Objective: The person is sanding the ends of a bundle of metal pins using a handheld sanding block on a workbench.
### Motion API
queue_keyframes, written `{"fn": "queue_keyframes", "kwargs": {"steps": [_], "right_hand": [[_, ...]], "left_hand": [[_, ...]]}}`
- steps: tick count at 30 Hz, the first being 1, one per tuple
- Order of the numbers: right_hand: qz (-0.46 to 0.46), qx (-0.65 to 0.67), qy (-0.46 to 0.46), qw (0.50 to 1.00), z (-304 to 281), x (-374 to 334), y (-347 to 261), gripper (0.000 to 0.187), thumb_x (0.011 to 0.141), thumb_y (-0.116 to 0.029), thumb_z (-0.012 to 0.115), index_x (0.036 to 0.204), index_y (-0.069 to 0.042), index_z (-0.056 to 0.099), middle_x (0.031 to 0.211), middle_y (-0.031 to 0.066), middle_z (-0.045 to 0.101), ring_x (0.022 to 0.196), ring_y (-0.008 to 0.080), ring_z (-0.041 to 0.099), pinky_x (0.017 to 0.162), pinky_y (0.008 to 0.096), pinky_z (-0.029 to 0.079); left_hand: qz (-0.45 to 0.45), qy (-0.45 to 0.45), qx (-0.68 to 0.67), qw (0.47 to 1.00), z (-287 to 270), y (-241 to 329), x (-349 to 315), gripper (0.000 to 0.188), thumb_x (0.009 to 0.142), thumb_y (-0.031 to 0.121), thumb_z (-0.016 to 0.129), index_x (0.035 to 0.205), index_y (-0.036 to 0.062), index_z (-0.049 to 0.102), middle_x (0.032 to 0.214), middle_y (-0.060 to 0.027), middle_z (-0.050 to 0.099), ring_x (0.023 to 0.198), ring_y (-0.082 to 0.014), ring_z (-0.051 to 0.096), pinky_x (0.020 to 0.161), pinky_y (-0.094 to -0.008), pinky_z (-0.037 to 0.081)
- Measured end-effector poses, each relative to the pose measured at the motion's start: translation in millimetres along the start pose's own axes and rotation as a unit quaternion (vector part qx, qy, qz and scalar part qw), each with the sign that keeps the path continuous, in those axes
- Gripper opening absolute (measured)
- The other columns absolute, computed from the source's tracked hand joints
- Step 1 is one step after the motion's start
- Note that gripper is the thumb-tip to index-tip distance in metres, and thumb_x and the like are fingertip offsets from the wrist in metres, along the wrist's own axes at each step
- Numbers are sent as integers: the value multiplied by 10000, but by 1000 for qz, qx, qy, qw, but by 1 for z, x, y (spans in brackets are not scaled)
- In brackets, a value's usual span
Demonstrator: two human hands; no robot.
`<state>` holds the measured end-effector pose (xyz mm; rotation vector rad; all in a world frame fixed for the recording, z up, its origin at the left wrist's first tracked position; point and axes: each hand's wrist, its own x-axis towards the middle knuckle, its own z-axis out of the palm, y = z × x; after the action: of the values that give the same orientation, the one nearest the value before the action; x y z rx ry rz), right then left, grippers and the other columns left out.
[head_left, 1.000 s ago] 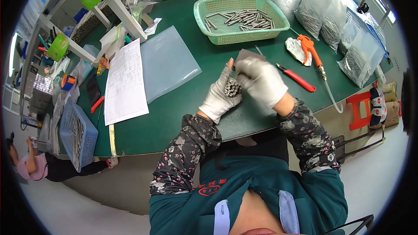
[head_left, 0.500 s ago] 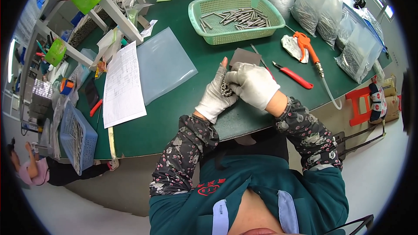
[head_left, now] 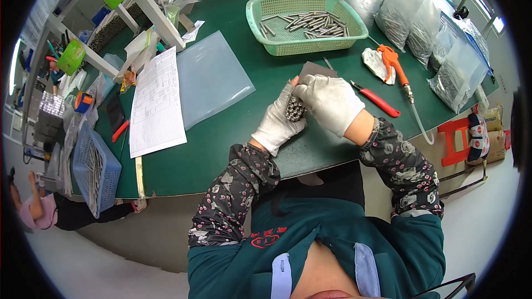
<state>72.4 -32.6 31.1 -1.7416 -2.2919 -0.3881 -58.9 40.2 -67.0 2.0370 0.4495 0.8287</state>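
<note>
My left hand (head_left: 279, 124), in a white glove, is wrapped around a bundle of metal pins (head_left: 295, 109); their round shiny ends face up toward me. My right hand (head_left: 334, 104), gloved too, is closed against the bundle's far right side. Its fingertips point down and away, so whatever they pinch is hidden. Just beyond the right fingers lies a dark grey square sheet (head_left: 318, 70). Farther off, a pale green basket (head_left: 307, 48) contains several loose metal pins (head_left: 318, 24).
Right of my hands lie a red-handled cutter (head_left: 379, 102) and an orange air gun (head_left: 392, 62) beside a white cloth (head_left: 378, 65). Filled plastic bags (head_left: 455, 80) stand at the right. A printed sheet (head_left: 158, 111) and clear plastic sleeve (head_left: 216, 77) are on the left, above a blue basket (head_left: 97, 169).
My right hand has shifted slightly right and turned, uncovering more of the pin ends. The left hand still holds the bundle, now a little farther right. The whole view has moved slightly.
</note>
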Motion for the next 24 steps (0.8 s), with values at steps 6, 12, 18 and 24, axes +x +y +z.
{"fn": "queue_keyframes", "kwargs": {"steps": [6,12,18,24], "right_hand": [[-7,-13,-62,998,2,8,-10,135,689,-93,557,816,-62,587,750,53,592,754,201,609,586,310,491],[7,47,-45,998,2,10,-3,110,686,-109,565,785,-79,603,747,64,589,752,232,605,620,331,488],[47,118,-50,991,-4,7,2,73,706,-148,577,746,-100,612,745,76,580,748,260,593,646,376,477],[20,-15,-60,998,5,7,-7,50,691,-133,563,715,-93,580,684,72,550,700,240,586,588,352,465]], "left_hand": [[3,20,-4,1000,1,-5,-2,952,655,57,665,1411,170,96,1060,-117,568,875,-246,605,787,-288,479],[28,48,-54,997,8,-17,-3,977,663,45,654,1419,176,50,935,-77,569,763,-196,587,733,-276,482],[-160,-41,-72,984,-2,3,-3,981,699,-20,657,1418,203,29,1148,-13,475,901,-118,517,823,-228,440],[-76,-26,-140,987,8,-10,-2,992,698,-26,673,1415,225,36,1198,-9,448,987,-123,503,873,-243,433]]}}
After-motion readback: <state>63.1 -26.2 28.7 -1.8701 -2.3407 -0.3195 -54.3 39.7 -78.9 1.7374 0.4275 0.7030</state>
